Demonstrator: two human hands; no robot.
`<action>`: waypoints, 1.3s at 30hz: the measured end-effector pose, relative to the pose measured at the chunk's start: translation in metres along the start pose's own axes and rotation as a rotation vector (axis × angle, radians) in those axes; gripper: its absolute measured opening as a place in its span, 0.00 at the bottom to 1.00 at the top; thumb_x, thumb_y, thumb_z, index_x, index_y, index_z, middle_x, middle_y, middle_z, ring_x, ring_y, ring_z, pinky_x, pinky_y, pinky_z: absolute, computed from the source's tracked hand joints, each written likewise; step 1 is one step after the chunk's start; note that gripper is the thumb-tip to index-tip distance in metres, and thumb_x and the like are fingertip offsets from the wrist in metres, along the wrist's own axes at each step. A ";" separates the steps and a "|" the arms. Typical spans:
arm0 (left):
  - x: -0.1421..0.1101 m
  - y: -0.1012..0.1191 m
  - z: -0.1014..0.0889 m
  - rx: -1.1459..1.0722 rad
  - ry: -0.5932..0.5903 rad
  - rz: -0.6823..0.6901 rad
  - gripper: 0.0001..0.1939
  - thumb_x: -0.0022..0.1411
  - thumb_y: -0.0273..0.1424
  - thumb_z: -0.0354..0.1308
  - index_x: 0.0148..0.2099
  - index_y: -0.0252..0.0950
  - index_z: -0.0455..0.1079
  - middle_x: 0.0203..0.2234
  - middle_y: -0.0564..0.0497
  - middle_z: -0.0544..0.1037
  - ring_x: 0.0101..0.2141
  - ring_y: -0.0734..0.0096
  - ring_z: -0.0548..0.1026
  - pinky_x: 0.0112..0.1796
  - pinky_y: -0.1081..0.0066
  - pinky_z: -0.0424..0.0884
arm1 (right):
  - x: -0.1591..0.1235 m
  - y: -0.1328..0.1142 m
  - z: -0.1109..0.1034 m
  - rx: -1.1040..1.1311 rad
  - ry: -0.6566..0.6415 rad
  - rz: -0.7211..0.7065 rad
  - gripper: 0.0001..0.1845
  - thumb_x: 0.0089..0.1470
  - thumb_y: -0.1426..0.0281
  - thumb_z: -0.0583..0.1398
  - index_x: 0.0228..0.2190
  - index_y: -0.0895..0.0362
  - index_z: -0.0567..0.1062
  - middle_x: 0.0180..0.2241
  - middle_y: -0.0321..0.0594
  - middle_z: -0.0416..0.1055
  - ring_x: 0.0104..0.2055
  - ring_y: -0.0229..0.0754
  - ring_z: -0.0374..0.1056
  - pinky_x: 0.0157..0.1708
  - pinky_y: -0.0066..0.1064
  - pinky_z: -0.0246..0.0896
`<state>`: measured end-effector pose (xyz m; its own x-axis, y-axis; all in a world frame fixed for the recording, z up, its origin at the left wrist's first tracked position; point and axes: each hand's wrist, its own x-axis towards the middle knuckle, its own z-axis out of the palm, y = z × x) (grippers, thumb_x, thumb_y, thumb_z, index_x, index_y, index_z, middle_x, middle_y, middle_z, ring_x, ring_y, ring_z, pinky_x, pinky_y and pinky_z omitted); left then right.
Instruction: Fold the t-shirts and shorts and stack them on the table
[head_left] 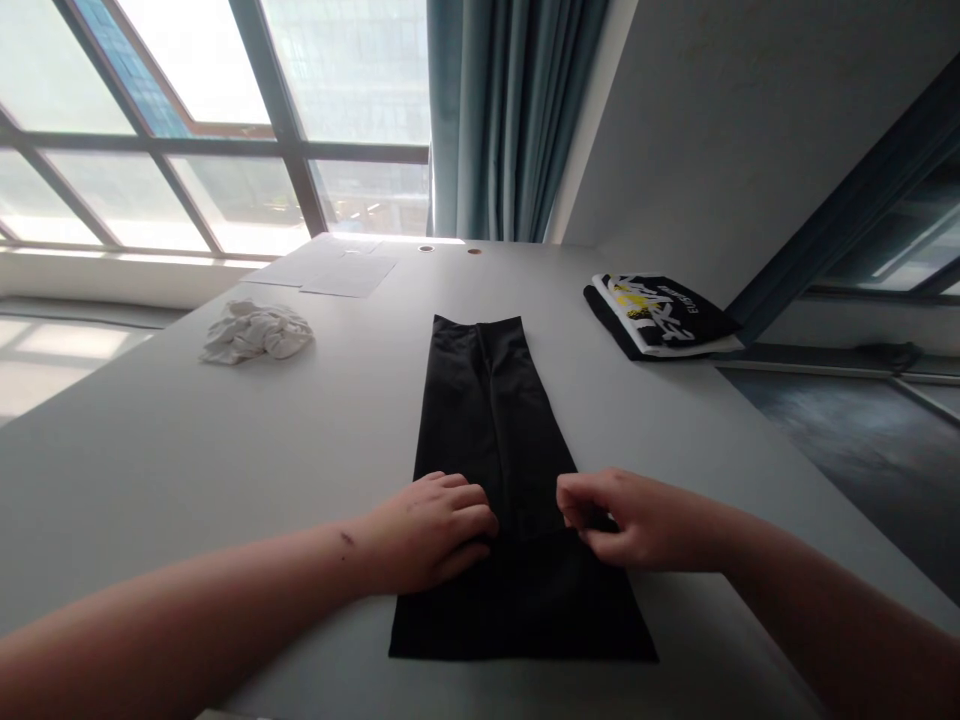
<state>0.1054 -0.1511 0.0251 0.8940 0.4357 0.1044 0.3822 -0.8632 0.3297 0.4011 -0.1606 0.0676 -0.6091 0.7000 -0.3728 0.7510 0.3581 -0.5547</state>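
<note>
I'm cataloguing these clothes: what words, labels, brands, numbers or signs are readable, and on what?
Seemingly "EU…", small white lettering on the folded clothing; the rest is too small to read.
Large white letters beside it: too distorted to read surely.
No other text is legible.

A garment [461, 430] is lying lengthwise along the middle of the bench [360, 400].
A cloth bundle [259, 334] is sitting near the left edge, paper sheets [349, 274] are lying behind it at the far left corner, and a clothing pile [660, 316] is resting by the right edge.
</note>
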 end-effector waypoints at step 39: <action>-0.017 0.053 0.018 0.102 0.182 -0.132 0.34 0.68 0.51 0.58 0.65 0.33 0.65 0.62 0.34 0.72 0.58 0.40 0.72 0.55 0.43 0.68 | 0.019 -0.007 0.042 -0.251 0.525 -0.319 0.05 0.62 0.76 0.59 0.37 0.56 0.74 0.39 0.43 0.74 0.41 0.44 0.67 0.45 0.36 0.62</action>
<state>0.1145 -0.2087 0.0233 0.7813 0.5774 0.2368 0.5230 -0.8128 0.2564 0.3739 -0.1756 0.0334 -0.6541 0.7210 0.2288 0.6293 0.6865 -0.3642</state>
